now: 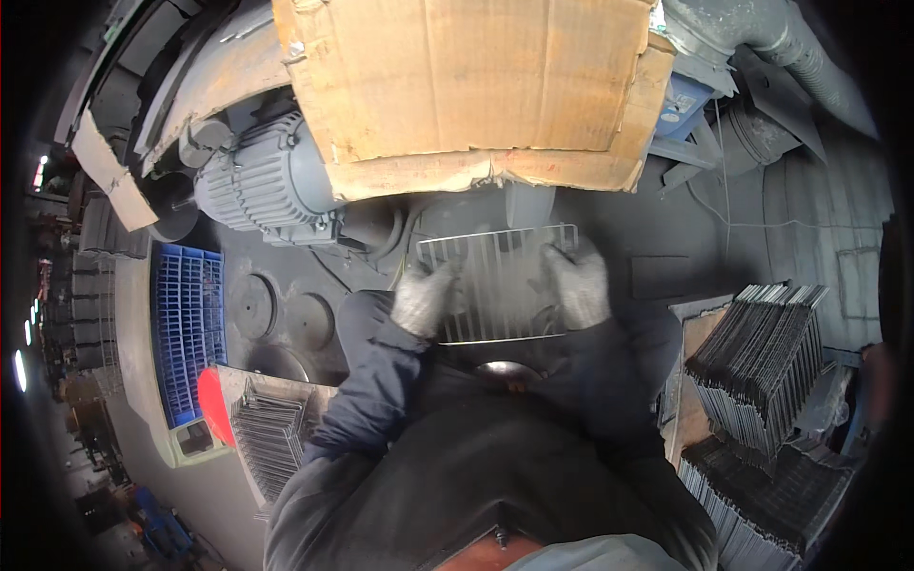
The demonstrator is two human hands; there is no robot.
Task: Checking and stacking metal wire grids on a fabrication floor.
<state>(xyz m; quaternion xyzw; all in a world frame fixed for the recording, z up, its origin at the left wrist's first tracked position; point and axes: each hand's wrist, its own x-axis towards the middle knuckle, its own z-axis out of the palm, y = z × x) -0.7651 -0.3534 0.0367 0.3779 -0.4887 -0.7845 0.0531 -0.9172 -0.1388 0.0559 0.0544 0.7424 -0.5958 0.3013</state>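
A flat rectangular wire rack (503,285) with a shiny metal frame and thin parallel bars is held in front of my body. My left hand (424,297), in a grey glove, grips its left side. At the opposite side my right hand (579,287), gloved alike, is closed on the rack too. Both hands are somewhat blurred, and some fingers are hidden. The bars are smeared in the middle of the rack.
A cardboard sheet (466,81) hangs over the far side, beside a grey electric motor (262,181). Stacked wire racks (762,357) stand at right, and more racks (267,433) sit in a box at left. A blue plastic grate (188,324) is farther left.
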